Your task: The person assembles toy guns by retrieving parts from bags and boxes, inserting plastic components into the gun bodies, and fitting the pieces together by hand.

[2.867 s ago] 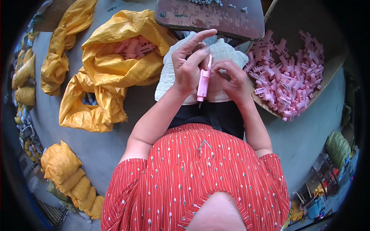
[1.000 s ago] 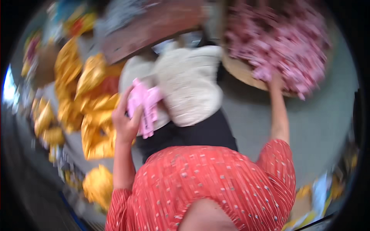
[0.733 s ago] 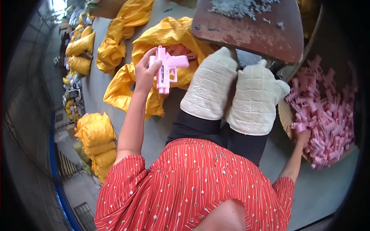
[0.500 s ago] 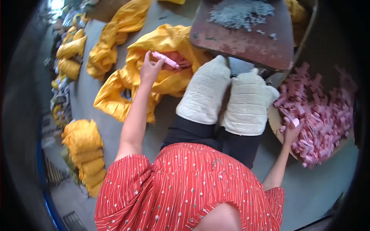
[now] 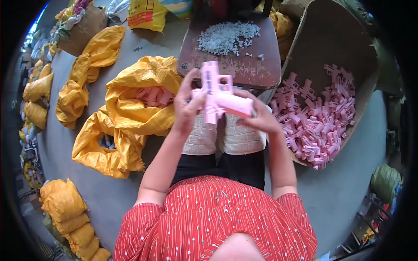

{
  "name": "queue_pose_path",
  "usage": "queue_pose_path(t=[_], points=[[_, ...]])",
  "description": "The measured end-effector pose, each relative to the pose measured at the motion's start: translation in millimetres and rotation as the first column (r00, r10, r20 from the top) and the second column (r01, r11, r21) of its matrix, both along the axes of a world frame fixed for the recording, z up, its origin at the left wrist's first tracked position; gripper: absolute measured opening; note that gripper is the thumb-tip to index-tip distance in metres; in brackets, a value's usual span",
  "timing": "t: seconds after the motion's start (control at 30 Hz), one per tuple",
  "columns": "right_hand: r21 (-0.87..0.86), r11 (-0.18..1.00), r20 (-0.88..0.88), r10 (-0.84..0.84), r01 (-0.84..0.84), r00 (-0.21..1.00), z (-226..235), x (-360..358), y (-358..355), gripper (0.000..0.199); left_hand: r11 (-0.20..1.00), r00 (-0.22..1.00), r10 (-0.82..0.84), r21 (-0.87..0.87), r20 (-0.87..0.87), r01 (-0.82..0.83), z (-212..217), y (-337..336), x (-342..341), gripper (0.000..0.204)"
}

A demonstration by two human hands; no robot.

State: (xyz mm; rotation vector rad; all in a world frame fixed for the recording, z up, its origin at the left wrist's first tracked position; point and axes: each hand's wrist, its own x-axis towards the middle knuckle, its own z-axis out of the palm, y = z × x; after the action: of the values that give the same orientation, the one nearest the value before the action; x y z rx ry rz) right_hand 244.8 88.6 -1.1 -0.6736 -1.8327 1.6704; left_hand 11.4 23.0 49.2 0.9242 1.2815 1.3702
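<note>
Above my lap my hands bring two pink plastic toy-gun parts together. My left hand point(image 5: 187, 104) grips a long, narrow slide piece point(image 5: 210, 98), which points away from me. In my right hand point(image 5: 259, 115) is a toy pistol frame point(image 5: 235, 104) with a handle and a trigger-guard loop. The two parts overlap, and whether they are joined I cannot tell. To the left, an open yellow woven sack point(image 5: 143, 71) holds more pink pieces point(image 5: 154, 96). On the right, many pink toy pistols point(image 5: 315, 126) lie heaped in a large cardboard container point(image 5: 335, 26).
Ahead of my knees stands a worn brown seat point(image 5: 230, 71) bearing a pile of small translucent plastic pieces point(image 5: 228, 38). Yellow sacks lie on the floor at left, including a folded stack point(image 5: 65, 204). Pale padded covers point(image 5: 244, 141) are over my knees.
My left hand has come from over the yellow sack to the middle with its pink piece. My right hand has left the pink heap with a pistol frame. The view has shifted.
</note>
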Motion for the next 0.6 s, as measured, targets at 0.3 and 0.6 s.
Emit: queue_pose_path(t=[0.3, 0.6], points=[[0.804, 0.564, 0.293, -0.65, 0.187, 0.702, -68, -31, 167, 0.022, 0.964, 0.6, -0.255, -0.245, -0.758, 0.1, -19, -27, -2, 0.072], [0.727, 0.671, 0.444, -0.621, 0.146, 0.646, -84, -18, 153, 0.017, 0.958, 0.446, -0.284, -0.229, -0.849, 0.175, -52, -15, 40, 0.066]])
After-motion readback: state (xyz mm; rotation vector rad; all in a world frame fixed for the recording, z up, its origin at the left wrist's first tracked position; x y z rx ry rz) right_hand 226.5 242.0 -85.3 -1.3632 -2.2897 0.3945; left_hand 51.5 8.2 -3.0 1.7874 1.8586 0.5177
